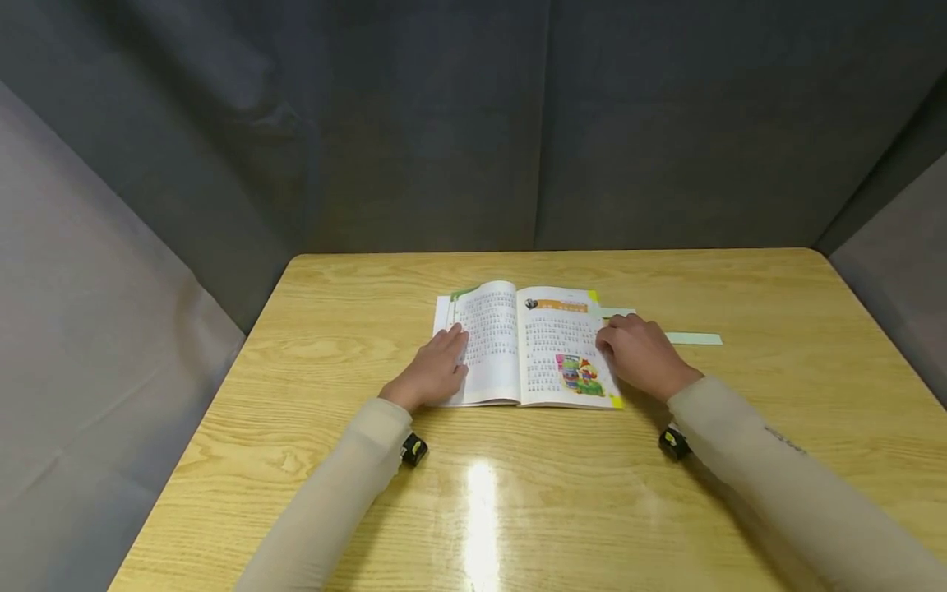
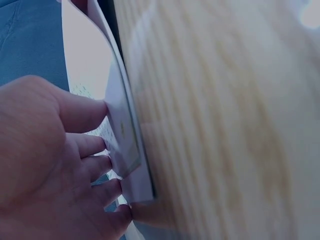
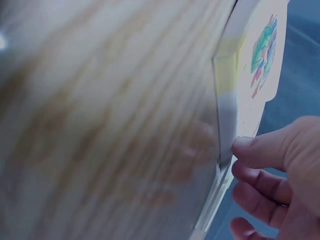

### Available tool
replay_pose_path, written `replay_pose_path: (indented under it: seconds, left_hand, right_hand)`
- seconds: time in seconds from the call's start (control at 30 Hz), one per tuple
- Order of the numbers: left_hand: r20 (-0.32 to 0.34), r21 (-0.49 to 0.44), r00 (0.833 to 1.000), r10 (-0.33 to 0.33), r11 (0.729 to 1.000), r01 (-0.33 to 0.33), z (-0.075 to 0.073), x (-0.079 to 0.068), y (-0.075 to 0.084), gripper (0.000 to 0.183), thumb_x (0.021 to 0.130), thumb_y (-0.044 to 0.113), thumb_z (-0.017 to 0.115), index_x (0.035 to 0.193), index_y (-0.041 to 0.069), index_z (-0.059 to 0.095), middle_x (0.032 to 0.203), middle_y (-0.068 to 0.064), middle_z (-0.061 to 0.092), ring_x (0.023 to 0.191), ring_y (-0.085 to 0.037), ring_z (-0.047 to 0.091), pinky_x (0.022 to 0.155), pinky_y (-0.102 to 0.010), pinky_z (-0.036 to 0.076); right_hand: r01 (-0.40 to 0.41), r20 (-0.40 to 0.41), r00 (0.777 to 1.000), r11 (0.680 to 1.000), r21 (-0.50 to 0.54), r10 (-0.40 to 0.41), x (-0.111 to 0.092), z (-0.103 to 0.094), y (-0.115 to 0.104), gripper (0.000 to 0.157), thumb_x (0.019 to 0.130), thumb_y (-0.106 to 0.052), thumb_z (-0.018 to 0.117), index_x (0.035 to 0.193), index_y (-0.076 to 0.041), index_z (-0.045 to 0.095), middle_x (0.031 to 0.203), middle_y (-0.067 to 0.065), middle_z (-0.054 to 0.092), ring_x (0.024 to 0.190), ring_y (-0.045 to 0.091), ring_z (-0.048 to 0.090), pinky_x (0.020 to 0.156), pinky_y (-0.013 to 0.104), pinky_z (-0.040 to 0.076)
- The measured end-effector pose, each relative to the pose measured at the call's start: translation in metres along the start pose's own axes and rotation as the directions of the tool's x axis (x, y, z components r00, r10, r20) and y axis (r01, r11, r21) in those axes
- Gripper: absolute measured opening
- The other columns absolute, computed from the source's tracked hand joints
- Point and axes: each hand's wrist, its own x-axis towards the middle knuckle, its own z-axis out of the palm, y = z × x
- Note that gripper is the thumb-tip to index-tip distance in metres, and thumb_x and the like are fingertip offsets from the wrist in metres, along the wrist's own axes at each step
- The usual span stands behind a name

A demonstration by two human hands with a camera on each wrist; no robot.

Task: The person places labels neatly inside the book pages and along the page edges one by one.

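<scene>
An open book lies on the table, with printed text on both pages and a coloured picture low on the right page. Over the outer part of the left page rests my left hand, its fingers extended. The left wrist view shows its thumb and fingertips along the outer edge of the pages. At the right edge of the book, my right hand has its fingers curled, and its thumb and index finger pinch the page edge.
One pale green strip sticks out from the upper right side of the book. Another pale strip shows beyond my right hand. The wooden table ends at a dark grey curtain behind the book.
</scene>
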Motion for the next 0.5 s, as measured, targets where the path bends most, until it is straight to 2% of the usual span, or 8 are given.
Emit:
replay_pose_path:
  seconds: [0.13,0.23,0.4,0.5]
  left_hand:
    - [0.0,-0.003,1.0,0.008,1.0,-0.008,0.0005,0.0,-0.0017,0.062,0.105,0.027,0.038,0.159,0.004,0.016,0.169,-0.012,0.007,0.157,-0.031,0.007,0.129,-0.047,0.011]
    - [-0.001,-0.002,1.0,0.011,1.0,-0.011,0.0005,0.0001,-0.0024,0.062,0.105,0.026,0.038,0.159,0.004,0.017,0.169,-0.013,0.007,0.157,-0.031,0.007,0.129,-0.047,0.011]
    - [-0.001,0.002,1.0,0.006,1.0,-0.006,-0.0008,0.0001,-0.0021,0.062,0.106,0.027,0.038,0.159,0.005,0.016,0.169,-0.011,0.006,0.157,-0.03,0.006,0.129,-0.045,0.01]
    - [0.002,-0.005,1.0,0.009,1.0,-0.009,-0.0015,0.0005,-0.0019,0.062,0.105,0.026,0.038,0.159,0.005,0.016,0.169,-0.011,0.006,0.157,-0.03,0.006,0.129,-0.046,0.01]
  right_hand:
    - [-0.036,0.035,0.999,0.999,0.007,0.036,-0.0027,0.0002,-0.0008,0.014,0.091,-0.01,0.068,0.101,-0.008,0.078,0.105,0.014,0.069,0.089,0.033,0.063,0.07,0.054,0.054]
    - [-0.046,0.037,0.998,0.999,0.005,0.046,-0.0036,0.0,-0.0006,0.01,0.09,-0.01,0.07,0.096,-0.012,0.078,0.108,0.013,0.069,0.094,0.035,0.063,0.077,0.061,0.051]
    - [-0.078,0.06,0.995,0.997,0.014,0.077,-0.0017,-0.0008,0.0031,0.006,0.089,-0.013,0.071,0.094,-0.012,0.073,0.105,0.013,0.066,0.093,0.035,0.06,0.073,0.059,0.048]
    - [-0.112,0.084,0.99,0.993,0.034,0.109,-0.0024,-0.0021,0.0086,0.012,0.088,-0.016,0.073,0.097,-0.01,0.068,0.102,0.013,0.064,0.091,0.033,0.059,0.069,0.054,0.048]
